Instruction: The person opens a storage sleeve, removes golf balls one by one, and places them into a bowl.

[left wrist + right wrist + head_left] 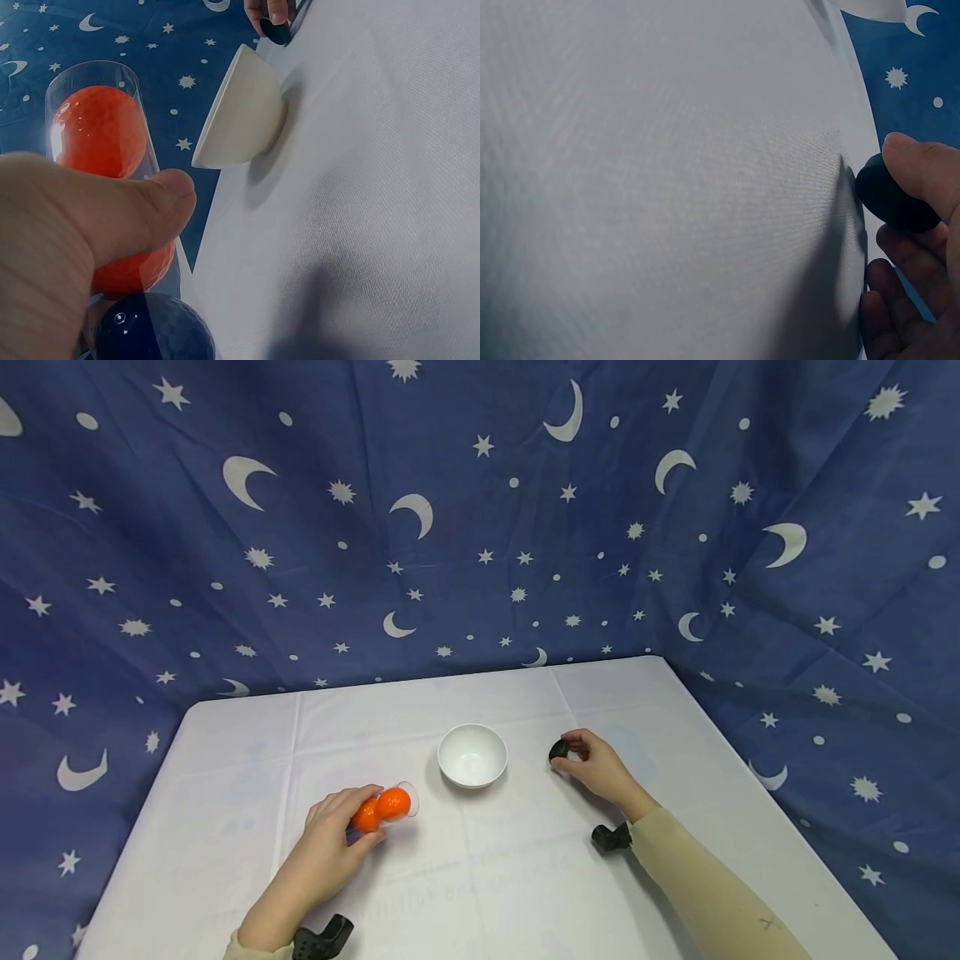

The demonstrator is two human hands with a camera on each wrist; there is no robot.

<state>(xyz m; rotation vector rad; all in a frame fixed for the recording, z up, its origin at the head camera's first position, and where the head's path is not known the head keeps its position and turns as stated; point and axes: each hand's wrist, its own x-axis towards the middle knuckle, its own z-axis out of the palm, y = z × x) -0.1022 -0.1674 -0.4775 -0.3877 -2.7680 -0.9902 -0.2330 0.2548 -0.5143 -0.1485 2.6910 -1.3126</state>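
Observation:
My left hand (324, 847) grips a clear plastic tube (94, 73) on the left side of the table. Inside it two orange balls (393, 804) sit in line, the far one near the tube's rim. A dark blue ball (154, 330) shows behind them, lower in the left wrist view. Over on the right, my right hand (600, 770) pinches a small dark, smooth, rounded object (894, 196) between thumb and fingers, close over the tabletop. A white bowl (472, 758) stands upright between the two hands, right of the tube's end.
The table (480, 893) is covered with a white cloth. A blue curtain (465, 510) with moons and stars hangs along its back and both sides. Black wrist devices (322, 937) are worn on both forearms.

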